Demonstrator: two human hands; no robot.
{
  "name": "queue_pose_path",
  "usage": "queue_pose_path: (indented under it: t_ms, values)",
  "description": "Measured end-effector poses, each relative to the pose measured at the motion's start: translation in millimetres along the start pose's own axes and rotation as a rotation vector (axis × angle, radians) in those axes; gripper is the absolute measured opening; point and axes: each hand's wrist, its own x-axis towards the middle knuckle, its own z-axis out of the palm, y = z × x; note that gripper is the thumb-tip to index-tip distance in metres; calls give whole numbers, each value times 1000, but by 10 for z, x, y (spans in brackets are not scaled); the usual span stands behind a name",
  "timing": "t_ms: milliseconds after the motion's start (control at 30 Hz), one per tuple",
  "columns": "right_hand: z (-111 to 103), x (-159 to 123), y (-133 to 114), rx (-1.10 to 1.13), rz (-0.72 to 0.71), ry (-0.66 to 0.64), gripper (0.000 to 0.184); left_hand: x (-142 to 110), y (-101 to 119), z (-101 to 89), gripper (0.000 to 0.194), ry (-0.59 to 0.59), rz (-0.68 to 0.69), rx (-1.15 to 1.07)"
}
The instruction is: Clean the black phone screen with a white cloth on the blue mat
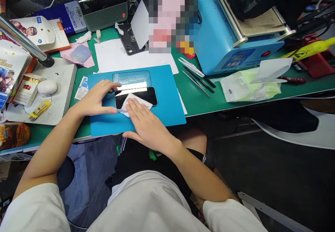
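Note:
A smartphone point(121, 101) with a black screen lies flat on a blue mat point(167, 110). My left hand point(95, 97) spans the phone's left end, thumb at the lower corner and fingertips at the upper one. Under the flat fingers of my right hand point(146, 125), a white wipe point(142, 102) is pressed onto the screen and hides part of it. That hand's thumb sticks out to the left. Just beyond the phone lies a clear, phone-sized glass sheet point(132, 77) with a dark rim.
Tweezers point(195, 82) and slim tools lie right of the mat, near a blue machine point(217, 40) and a wipe packet point(248, 85). Behind stand a dark-screened device point(101, 1) and a black phone case point(129, 40). At left, a white slab point(59, 99) carries a cigarette box point(28, 89).

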Motion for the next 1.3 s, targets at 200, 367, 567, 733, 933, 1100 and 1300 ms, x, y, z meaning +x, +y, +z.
queue_pose_path:
  t_ms: [200, 367, 567, 733, 933, 1100, 1300]
  values:
    - [-203, -192, 459, -6, 123, 6, 101, 9, 35, -1, 105, -11, -25, 5]
    - [-232, 7, 537, -1, 242, 6, 109, 6, 47, 20, 108, -15, -23, 63]
    - [-136, 326, 369, -6, 204, 44, 115, -14, -20, 73, 124, 35, 10, 72]
    - [-57, 546, 80, -32, 89, 18, 118, -34, -92, 71, 127, 73, 42, -39]
    - [-44, 669, -156, -74, 24, -12, 115, -32, -90, 61, 111, 108, 55, -88]
    - [-62, 703, -218, -84, 51, -20, 108, -17, -80, 53, 103, 197, 100, -19]
    - [15, 482, -290, -89, 20, -7, 109, -24, -58, 39, 95, 221, 101, -25]
